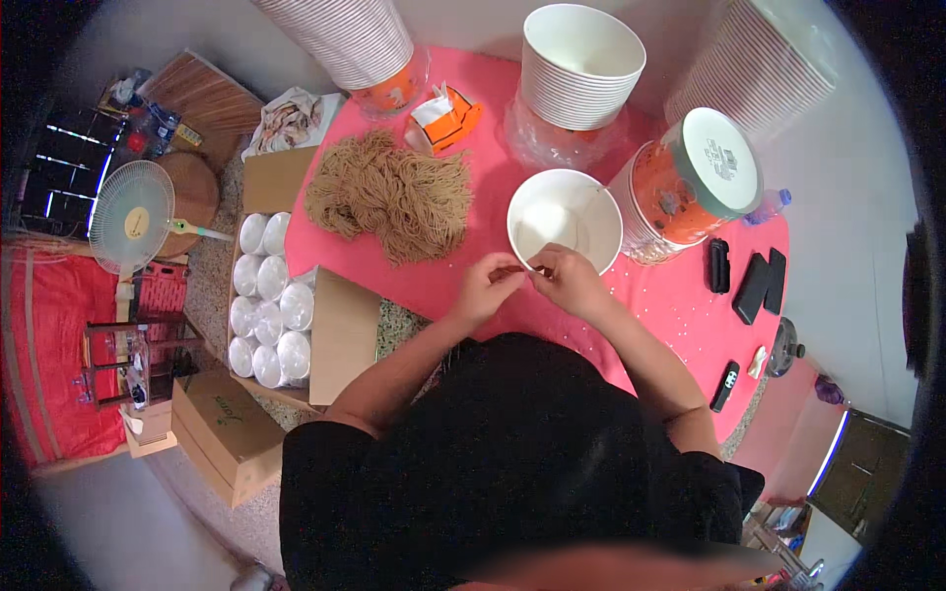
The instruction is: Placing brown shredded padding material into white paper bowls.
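A white paper bucket (565, 187) stands upright at the table's near edge, its mouth facing up. My left hand (488, 291) is closed in a pinch just off the bucket's near rim, on the left. Touching that rim, my right hand (572, 284) is also closed, its fingertips pinched close to the left ones. Whatever lies between the fingertips is too small to make out. Inside the bucket a thin line shows along the wall. Left of the bucket, a loose heap of tan cords (394, 197) rests on the pink tablecloth (483, 89).
Nested white buckets (581, 59) stand behind, with another stack (340, 39) at far left. An orange bucket stack (680, 187), upside-down on top, stands right. Phones (752, 289) lie near the right edge. Left below the table sits an open carton (345, 335) of wrapped white rolls.
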`<state>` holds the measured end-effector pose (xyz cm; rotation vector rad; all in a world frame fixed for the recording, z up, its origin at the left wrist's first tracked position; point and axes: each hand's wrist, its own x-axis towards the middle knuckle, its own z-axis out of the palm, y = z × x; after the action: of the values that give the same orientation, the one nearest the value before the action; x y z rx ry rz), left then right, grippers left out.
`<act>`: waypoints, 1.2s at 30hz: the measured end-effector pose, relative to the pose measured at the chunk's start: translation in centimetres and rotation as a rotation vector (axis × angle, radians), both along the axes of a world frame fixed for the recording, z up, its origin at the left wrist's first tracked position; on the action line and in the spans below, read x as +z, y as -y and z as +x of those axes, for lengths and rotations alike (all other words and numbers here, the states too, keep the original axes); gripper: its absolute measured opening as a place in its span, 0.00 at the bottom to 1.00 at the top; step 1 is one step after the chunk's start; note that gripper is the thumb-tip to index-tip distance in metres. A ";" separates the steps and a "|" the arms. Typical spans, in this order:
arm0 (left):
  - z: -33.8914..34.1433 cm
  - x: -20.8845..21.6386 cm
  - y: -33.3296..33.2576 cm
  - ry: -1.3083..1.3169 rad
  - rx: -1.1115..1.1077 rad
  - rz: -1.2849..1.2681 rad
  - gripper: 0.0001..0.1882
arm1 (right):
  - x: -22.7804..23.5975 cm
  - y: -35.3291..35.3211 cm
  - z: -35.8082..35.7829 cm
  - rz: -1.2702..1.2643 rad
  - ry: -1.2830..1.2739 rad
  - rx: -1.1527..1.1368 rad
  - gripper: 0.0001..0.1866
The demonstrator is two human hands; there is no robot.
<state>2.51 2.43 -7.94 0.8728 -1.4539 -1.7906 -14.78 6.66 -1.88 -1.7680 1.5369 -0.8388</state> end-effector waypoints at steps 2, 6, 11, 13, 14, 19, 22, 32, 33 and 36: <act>-0.5 0.5 -0.1 -0.005 0.021 0.079 0.06 | 0.0 0.1 0.1 -0.012 -0.039 -0.015 0.07; -0.9 0.1 0.1 -0.038 0.014 0.114 0.05 | -0.2 0.3 0.0 0.014 -0.027 -0.017 0.08; -0.2 0.5 0.8 -0.005 0.107 0.207 0.06 | 2.2 0.9 -1.2 0.204 -0.138 0.038 0.13; 1.0 1.1 1.9 -0.052 0.181 0.308 0.06 | 2.5 1.2 -2.6 0.347 -0.178 0.083 0.16; 1.3 1.4 2.6 -0.051 0.179 0.305 0.06 | 2.8 1.3 -3.3 0.345 -0.176 0.081 0.16; 1.5 5.9 4.4 -0.102 0.167 0.348 0.05 | 4.7 1.4 -5.0 0.252 -0.141 0.141 0.12; -0.1 6.5 3.9 0.048 0.019 0.144 0.07 | 6.6 1.8 -4.0 0.139 -0.050 0.190 0.12; -1.5 6.4 3.3 0.106 -0.257 0.233 0.09 | 4.8 4.1 -2.6 0.003 0.021 0.180 0.12; -1.5 6.5 3.2 0.097 -0.279 0.293 0.09 | 4.2 4.2 -2.6 0.019 0.054 0.153 0.12; -1.6 7.0 2.8 0.146 -0.240 0.218 0.08 | 2.9 3.8 -2.4 -0.081 0.082 0.045 0.10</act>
<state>0.88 -0.38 -0.91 0.9890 -1.5283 -2.1331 -17.22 2.85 1.07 -1.7956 1.4233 -0.9521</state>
